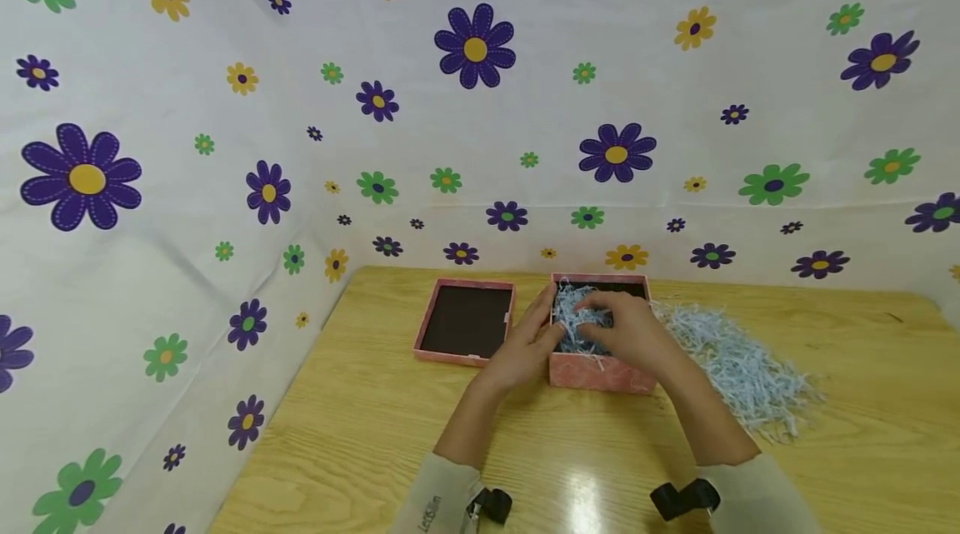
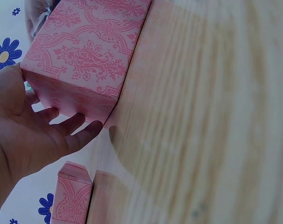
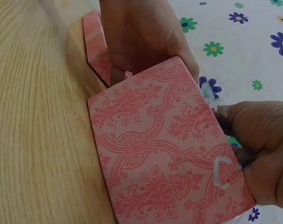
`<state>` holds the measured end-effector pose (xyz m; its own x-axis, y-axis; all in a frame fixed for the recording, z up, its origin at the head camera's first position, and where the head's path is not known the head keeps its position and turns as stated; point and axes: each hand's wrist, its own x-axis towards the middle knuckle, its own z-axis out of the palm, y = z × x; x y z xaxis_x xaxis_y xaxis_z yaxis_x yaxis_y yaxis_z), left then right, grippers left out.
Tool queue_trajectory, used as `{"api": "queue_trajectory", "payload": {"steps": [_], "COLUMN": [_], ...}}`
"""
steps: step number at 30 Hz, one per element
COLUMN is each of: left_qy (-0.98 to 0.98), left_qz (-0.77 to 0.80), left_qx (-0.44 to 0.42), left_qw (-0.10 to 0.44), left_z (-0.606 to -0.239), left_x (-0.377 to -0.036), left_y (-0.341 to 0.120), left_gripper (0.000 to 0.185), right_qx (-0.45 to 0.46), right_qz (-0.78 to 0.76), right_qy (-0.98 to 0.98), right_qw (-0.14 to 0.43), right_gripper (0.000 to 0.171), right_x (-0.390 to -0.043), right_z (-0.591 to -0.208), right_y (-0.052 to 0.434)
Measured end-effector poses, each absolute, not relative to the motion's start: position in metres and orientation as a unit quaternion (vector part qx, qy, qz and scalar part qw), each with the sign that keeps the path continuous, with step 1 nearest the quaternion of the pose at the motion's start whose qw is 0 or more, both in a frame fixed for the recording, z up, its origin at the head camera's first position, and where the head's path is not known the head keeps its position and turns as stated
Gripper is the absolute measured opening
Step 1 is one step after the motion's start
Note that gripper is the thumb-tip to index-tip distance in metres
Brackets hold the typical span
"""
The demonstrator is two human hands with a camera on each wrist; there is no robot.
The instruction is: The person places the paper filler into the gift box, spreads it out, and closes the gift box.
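On the tabletop (image 1: 360, 434), the pink box (image 1: 600, 367) is being filled. The left hand (image 1: 525, 342) lies open-fingered against its side; the right hand's (image 1: 630, 330) grip pinches blue paper shreds (image 1: 577, 317) inside. Next likely calls for more from the loose pile (image 1: 742, 367).

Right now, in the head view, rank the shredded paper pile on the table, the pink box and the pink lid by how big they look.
1. Paper pile, spread widest over the table.
2. and 3. Box and lid: too alike to rank. Both hands cover part of the box; the left hand rests on its side, the right hand is in the shreds inside it.
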<state>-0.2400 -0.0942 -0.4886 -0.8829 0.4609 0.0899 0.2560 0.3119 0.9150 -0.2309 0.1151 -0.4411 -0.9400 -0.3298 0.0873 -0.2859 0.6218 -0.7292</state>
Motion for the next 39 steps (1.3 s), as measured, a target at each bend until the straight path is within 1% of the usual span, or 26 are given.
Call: {"api": "queue_trajectory", "payload": {"steps": [3, 5, 7, 12, 15, 19, 21, 26, 31, 34, 39], "left_qy": [0.805, 0.803, 0.802, 0.805, 0.804, 0.804, 0.804, 0.809, 0.810, 0.812, 0.815], "left_qz": [0.543, 0.544, 0.544, 0.541, 0.541, 0.541, 0.540, 0.534, 0.532, 0.529, 0.526], "left_qx": [0.219, 0.221, 0.223, 0.222, 0.226, 0.229, 0.230, 0.229, 0.228, 0.227, 0.223], "left_qw": [0.097, 0.101, 0.104, 0.102, 0.097, 0.091, 0.092, 0.092, 0.093, 0.097, 0.094], "left_z": [-0.490, -0.490, -0.491, -0.490, -0.490, -0.490, -0.490, -0.490, -0.490, -0.490, -0.490], "left_x": [-0.239, -0.238, -0.237, -0.238, -0.240, -0.242, -0.242, -0.241, -0.239, -0.239, -0.239], "left_y": [-0.093, -0.093, -0.092, -0.090, -0.089, -0.088, -0.087, -0.089, -0.091, -0.093, -0.094], "left_gripper": [0.065, 0.065, 0.065, 0.067, 0.067, 0.067, 0.067, 0.067, 0.066, 0.066, 0.067], "right_qx": [-0.167, -0.164, -0.165, -0.181, -0.192, -0.189, -0.179, -0.125, -0.065, -0.049, -0.089], "right_qz": [-0.362, -0.349, -0.347, -0.385, -0.413, -0.443, -0.460, -0.481, -0.439, -0.424, -0.405], "right_qy": [0.915, 0.921, 0.922, 0.905, 0.890, 0.876, 0.869, 0.867, 0.895, 0.902, 0.907], "right_qw": [0.058, 0.063, 0.055, 0.021, 0.011, 0.011, 0.019, 0.032, 0.044, 0.060, 0.077], "right_gripper": [0.035, 0.037, 0.039, 0.037, 0.042, 0.057, 0.060, 0.064, 0.080, 0.086, 0.094], "right_x": [-0.230, -0.228, -0.225, -0.216, -0.209, -0.199, -0.195, -0.188, -0.186, -0.185, -0.192], "right_z": [-0.440, -0.439, -0.437, -0.426, -0.416, -0.409, -0.410, -0.425, -0.449, -0.459, -0.475], "right_y": [0.114, 0.115, 0.117, 0.130, 0.146, 0.179, 0.201, 0.259, 0.301, 0.311, 0.299]}}
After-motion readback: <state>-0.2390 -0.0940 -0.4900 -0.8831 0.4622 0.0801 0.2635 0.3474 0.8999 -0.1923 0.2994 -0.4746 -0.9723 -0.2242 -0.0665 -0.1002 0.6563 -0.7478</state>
